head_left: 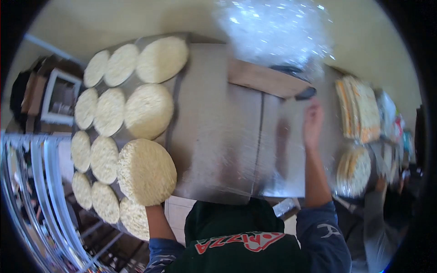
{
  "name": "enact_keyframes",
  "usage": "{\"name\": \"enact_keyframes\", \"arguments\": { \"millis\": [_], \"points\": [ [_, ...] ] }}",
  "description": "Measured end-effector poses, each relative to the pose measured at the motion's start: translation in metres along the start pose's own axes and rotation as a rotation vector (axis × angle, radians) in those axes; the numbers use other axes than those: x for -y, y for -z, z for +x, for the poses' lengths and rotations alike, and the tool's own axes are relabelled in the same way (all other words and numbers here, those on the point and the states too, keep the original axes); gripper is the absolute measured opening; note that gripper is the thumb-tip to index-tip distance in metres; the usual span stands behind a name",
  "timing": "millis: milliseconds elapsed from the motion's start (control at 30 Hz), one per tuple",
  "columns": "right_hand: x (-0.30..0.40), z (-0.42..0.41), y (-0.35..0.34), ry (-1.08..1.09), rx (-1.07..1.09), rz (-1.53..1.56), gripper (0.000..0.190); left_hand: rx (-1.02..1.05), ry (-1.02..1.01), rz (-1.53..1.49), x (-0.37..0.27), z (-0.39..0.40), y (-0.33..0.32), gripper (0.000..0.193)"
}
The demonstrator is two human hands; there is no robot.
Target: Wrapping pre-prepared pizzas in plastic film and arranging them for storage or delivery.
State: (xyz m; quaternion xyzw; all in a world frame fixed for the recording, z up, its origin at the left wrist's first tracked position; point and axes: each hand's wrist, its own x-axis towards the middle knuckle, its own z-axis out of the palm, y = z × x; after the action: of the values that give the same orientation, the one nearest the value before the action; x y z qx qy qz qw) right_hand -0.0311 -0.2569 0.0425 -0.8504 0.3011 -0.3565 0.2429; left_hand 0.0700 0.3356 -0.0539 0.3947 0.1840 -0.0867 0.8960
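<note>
My left hand (154,206) is mostly hidden beneath a round pizza base (146,172), which it supports at the front of the table's left side. The wrist shows just below the base's edge. Other pale bases (149,111) lie in rows to the left and behind it, some overlapping at their edges. My right hand (313,124) is raised over the right part of the table, blurred by motion. Its fingertips appear near the dark end of a long cardboard box (266,77); whether they touch it is unclear, and so is their spread.
Crumpled clear plastic bags (276,30) are heaped behind the box. To the right stand packed rectangular flatbreads (362,109) and a wrapped stack of round bases (355,170). Another person's sleeve (379,218) shows at lower right. A metal rack (51,191) is at left.
</note>
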Motion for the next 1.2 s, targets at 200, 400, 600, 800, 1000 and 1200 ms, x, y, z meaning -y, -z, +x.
{"name": "enact_keyframes", "arguments": {
  "millis": [200,400,600,800,1000,1200],
  "points": [
    [0.032,-0.175,0.09,-0.159,0.424,-0.364,0.035,0.255,0.413,0.018,0.062,0.019,-0.093,0.05],
    [-0.012,-0.192,0.141,-0.476,0.317,-0.708,0.047,0.416,0.72,0.075,0.177,-0.041,-0.206,0.05],
    [-0.02,-0.22,0.162,-0.386,0.227,-0.663,0.049,0.461,0.94,0.133,0.251,-0.093,-0.263,0.049],
    [-0.04,-0.183,0.177,-0.483,0.337,-0.522,0.043,0.505,1.138,0.183,0.245,-0.105,-0.276,0.049],
    [-0.06,-0.126,0.158,-0.443,0.364,-0.64,0.043,0.674,1.018,0.401,0.236,-0.108,-0.311,0.05],
    [-0.037,-0.114,0.132,-0.173,0.32,-0.329,0.042,0.977,0.066,1.038,0.231,-0.054,-0.322,0.051]
  ]
}}
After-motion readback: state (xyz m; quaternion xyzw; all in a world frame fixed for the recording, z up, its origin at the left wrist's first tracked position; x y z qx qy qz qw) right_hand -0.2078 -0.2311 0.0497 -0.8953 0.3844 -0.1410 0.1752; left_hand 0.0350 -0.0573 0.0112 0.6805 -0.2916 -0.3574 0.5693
